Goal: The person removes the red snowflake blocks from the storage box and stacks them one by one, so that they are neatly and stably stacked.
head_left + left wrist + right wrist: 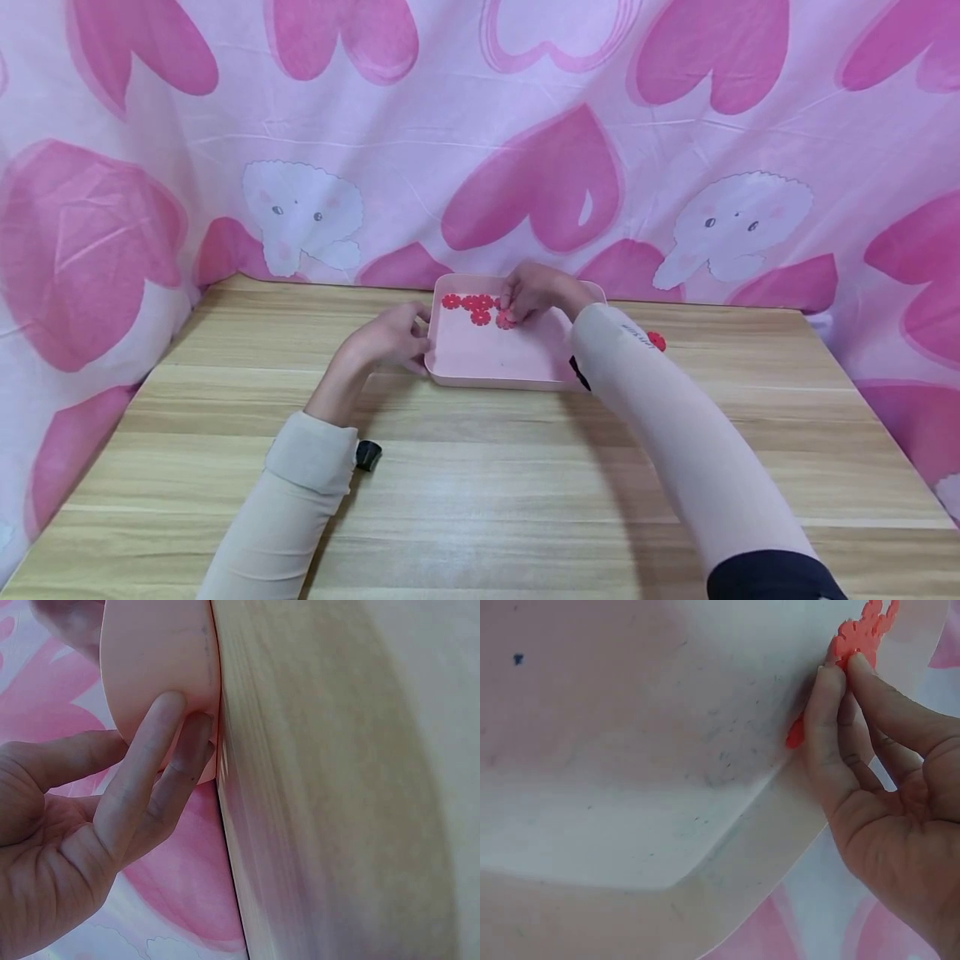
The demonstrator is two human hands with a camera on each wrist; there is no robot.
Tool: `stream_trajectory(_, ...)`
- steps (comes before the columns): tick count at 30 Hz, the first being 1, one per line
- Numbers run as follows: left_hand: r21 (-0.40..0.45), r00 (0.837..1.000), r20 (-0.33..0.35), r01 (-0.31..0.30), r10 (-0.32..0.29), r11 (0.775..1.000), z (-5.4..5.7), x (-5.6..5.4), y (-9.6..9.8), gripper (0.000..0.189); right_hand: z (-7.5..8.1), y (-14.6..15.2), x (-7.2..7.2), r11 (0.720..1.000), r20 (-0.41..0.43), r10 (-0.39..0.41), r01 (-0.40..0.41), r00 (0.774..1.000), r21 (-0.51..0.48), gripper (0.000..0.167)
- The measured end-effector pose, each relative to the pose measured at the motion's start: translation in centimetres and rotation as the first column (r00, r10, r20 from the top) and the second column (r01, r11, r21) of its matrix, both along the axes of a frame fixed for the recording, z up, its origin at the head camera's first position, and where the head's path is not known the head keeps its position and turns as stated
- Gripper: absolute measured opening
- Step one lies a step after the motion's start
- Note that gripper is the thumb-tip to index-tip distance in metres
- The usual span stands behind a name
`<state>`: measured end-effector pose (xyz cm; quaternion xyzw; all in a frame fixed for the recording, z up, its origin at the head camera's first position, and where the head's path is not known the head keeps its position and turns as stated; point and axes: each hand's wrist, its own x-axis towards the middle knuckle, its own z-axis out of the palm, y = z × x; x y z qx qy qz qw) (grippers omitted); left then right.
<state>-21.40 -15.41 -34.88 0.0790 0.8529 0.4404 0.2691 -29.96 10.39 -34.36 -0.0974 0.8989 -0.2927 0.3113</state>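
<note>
A shallow pink tray (495,358) stands toward the back of the table. In the head view my left hand (390,337) is at its left end; the left wrist view shows its extended fingers (139,769) touching the outer wall of the tray (154,652). Over the back part of the tray, my right hand (536,292) pinches a red notched, flower-shaped disc (859,637) between thumb and fingertips. Several similar red discs (481,317) lie inside at the back left. Part of the tray's right side is hidden by the right forearm.
Another red disc (657,341) is on the table right of the tray, partly covered by the right sleeve. Behind the wooden table (465,492) hangs a pink heart-patterned cloth (405,167). A black object (368,455) sits at the left cuff.
</note>
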Motion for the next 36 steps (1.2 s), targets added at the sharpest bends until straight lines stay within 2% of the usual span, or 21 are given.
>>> stream_trajectory(8,0.011,1.000,0.006,0.003,-0.003,1.000,0.1,0.1,0.1,0.046,0.3,1.5,0.0,0.993,0.062,-0.095,0.099,0.994,-0.067,0.013)
stream_trajectory(15,0.021,1.000,0.003,0.014,-0.014,1.000,0.1,0.0,0.0,0.045,1.1,2.5,0.1,0.988,0.091,-0.125,0.132,0.988,-0.084,0.017)
stream_trajectory(23,0.029,1.000,-0.015,0.022,-0.022,0.999,0.2,0.0,0.0,0.045,2.2,4.1,0.3,0.984,0.049,-0.168,0.170,0.985,-0.047,0.022)
stream_trajectory(29,0.007,1.000,-0.015,0.023,-0.023,1.000,0.2,0.0,0.1,0.044,2.7,5.7,0.8,0.974,0.053,-0.217,0.220,0.975,-0.056,0.025)
stream_trajectory(36,0.006,1.000,-0.001,0.020,-0.020,1.000,0.0,0.0,-0.1,0.045,3.3,7.1,1.1,0.978,0.025,-0.204,0.205,0.979,-0.039,0.026)
